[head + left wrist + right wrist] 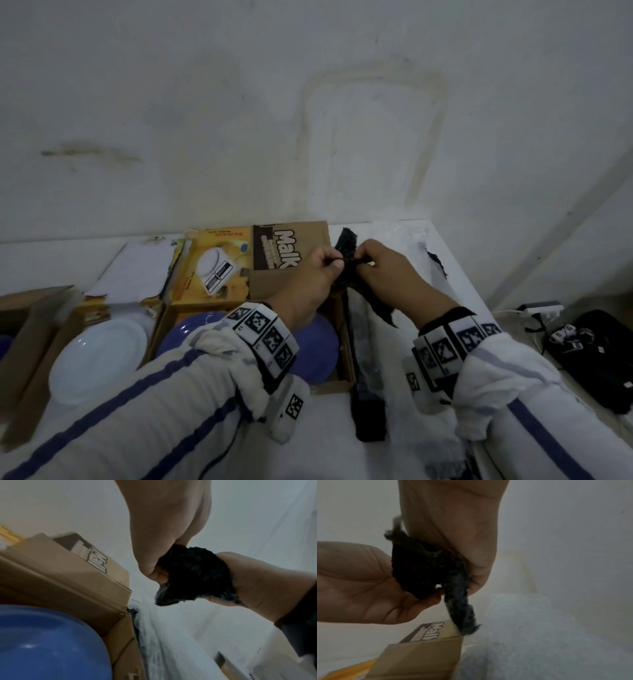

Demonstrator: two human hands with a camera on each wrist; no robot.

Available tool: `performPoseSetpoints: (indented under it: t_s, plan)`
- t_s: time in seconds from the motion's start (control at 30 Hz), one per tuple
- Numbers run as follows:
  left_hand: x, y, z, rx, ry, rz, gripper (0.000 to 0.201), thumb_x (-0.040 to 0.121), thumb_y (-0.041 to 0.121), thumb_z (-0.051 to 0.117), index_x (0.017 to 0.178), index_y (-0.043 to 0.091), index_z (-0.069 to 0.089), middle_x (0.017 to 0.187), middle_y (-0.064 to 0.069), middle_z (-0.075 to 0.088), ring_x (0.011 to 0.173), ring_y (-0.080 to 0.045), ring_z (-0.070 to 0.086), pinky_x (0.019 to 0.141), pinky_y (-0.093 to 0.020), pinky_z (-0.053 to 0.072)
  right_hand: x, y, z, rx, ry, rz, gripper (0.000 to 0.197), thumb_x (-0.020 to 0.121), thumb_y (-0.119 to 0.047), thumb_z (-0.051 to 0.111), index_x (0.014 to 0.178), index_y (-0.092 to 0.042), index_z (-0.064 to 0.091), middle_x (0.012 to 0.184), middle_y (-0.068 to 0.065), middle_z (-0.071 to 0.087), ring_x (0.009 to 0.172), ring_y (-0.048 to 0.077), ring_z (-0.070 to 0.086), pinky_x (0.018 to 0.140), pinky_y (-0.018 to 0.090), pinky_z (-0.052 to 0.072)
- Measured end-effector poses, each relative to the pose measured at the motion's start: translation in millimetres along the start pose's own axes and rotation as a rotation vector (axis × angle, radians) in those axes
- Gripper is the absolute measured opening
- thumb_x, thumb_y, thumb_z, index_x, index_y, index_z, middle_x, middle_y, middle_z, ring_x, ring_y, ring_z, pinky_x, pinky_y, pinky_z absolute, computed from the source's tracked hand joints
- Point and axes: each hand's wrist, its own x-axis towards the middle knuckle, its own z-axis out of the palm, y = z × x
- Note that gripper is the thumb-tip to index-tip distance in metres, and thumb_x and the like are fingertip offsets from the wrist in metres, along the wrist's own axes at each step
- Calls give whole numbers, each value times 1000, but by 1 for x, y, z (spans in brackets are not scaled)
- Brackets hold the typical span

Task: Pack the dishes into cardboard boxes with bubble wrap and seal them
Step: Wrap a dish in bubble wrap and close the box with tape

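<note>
While both hands meet above the far middle of the white table (342, 428), I see my left hand (310, 274) and my right hand (383, 270) each pinching the same dark, fuzzy strip of material (346, 253), fingers curled onto it from either side; I cannot tell what that strip is. Its lower end hangs toward a long black piece (368, 377) lying on the table just right of the brown cardboard box (291, 253), which stands open with a blue plate (42, 642) inside. Left of it, a yellow box (209, 267) holds a pale white plate (99, 356), and another brown flap (27, 325) shows at the far left edge. Crinkled clear bubble wrap (404, 240) covers the right part of the table under the hands. Behind everything rises a stained whitish wall (308, 102). Off the table's right edge sits a black bag (603, 363).
</note>
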Motion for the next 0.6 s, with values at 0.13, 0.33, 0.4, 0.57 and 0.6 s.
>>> performPoseSetpoints:
  t_s: [0.13,0.33,0.4,0.57,0.6]
  plan:
    - [-7,-4,-22,-9,-18,-43,23,93,-1,51,83,19,46,86,-4,54,78,-16,54,65,-30,48,7,-24,21,344,91,71,23,83,1,50,85,-22,51,78,-4,54,74,14,53,62,23,43]
    - [-17,-11,-48,51,78,10,30,85,-12,55,82,15,44,84,-3,54,77,-13,54,64,-20,48,1,-37,39,616,-216,43,63,77,15,45,128,-23,52,115,-1,56,99,17,57,74,25,51]
    - [-19,-15,-52,98,93,16,34,82,-15,57,94,13,44,93,-1,56,86,-12,55,69,-18,49,2,-36,38,401,-329,-45,69,76,14,48,135,-23,49,129,-1,53,111,14,53,86,24,48]
    - [-26,-29,-60,-10,93,-74,39,76,-24,56,86,12,45,92,-8,57,85,-17,57,67,-21,52,-3,-33,52,-106,-332,-257,42,82,-5,62,123,-15,61,115,0,65,106,11,55,77,7,34]
    - [-27,-32,-63,-22,48,-116,38,77,-24,56,86,12,46,89,-10,57,81,-18,58,67,-24,51,-5,-32,55,-150,-313,-235,29,82,-7,64,111,-11,66,99,1,67,96,12,55,66,7,34]
